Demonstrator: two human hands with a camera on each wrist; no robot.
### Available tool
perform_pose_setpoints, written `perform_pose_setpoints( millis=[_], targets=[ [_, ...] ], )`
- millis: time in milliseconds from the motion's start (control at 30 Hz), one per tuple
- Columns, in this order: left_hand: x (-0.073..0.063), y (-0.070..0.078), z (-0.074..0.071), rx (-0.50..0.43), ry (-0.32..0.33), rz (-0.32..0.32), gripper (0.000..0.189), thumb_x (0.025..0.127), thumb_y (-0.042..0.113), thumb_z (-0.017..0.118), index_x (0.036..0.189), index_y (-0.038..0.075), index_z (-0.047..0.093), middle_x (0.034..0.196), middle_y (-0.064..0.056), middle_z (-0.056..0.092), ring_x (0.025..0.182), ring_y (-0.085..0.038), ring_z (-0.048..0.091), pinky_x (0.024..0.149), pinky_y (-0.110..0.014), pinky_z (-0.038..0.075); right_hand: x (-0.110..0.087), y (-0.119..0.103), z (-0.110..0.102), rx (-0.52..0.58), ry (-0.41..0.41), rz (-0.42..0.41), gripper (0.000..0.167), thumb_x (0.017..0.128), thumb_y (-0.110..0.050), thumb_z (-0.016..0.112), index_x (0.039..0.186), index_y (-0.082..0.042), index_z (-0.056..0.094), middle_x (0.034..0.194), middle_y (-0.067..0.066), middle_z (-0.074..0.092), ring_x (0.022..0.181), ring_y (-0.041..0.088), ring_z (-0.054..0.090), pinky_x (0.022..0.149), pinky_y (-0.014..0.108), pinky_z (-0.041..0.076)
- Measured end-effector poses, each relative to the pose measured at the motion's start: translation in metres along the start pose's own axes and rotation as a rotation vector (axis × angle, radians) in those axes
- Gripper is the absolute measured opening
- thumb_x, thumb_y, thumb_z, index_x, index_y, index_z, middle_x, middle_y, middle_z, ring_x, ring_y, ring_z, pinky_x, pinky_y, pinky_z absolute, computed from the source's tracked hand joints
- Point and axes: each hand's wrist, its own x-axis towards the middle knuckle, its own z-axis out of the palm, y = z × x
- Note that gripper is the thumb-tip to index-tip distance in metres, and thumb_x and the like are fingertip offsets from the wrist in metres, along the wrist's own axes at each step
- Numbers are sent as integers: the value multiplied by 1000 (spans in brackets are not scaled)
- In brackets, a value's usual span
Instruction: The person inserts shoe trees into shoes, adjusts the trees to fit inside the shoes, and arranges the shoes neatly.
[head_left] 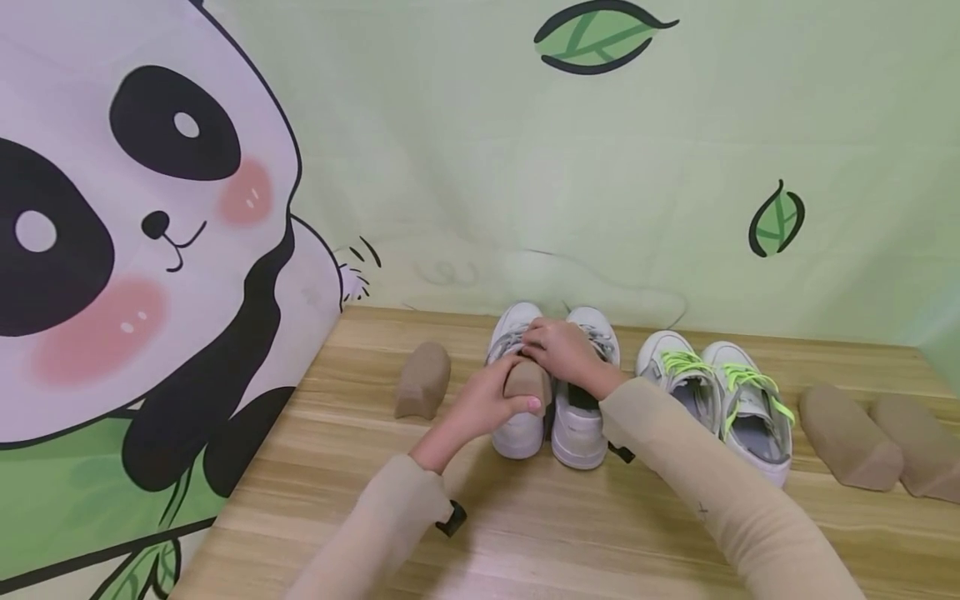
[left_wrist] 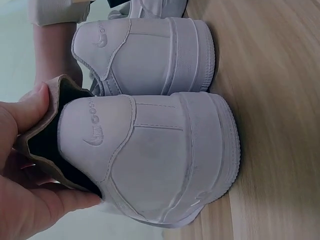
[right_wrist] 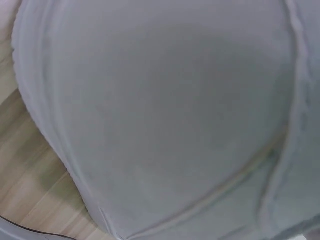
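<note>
Indoor staged-looking set, room type unclear: panda-print backdrop, wood-grain surface.

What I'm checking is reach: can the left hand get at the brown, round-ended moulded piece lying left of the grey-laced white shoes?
Probably yes: nothing visible stands between the left hand and that round-ended piece, though the hand would likely need to release the hollow brown piece it grips.

Panda print left; leaf prints on green backdrop.
</note>
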Motion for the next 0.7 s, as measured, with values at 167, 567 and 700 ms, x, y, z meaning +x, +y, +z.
perform_pose_setpoints(
  millis=[167,567,700],
  targets=[
    [2,-3,0,-16,-7,9,57,78,29,65,126,7,43,134,-11,42,120,-25,43,97,-41,35,0,-1,0,12,3,3,11,83,-13,58,85,-10,69,90,5,64,85,18,61,74,34,48],
    [4,-8,1,-14,9,52,56,78,28,65,124,7,44,140,-15,32,125,-27,37,100,-41,32,-2,1,-1,37,19,15,14,83,-13,59,88,-7,70,93,7,66,87,21,62,77,35,48],
    [4,-8,3,-2,5,24,63,79,37,63,129,8,40,134,-10,42,118,-25,44,95,-41,37,-3,2,-1,80,16,41,13,82,-13,60,88,-6,69,92,8,65,85,21,61,75,36,48]
  ],
)
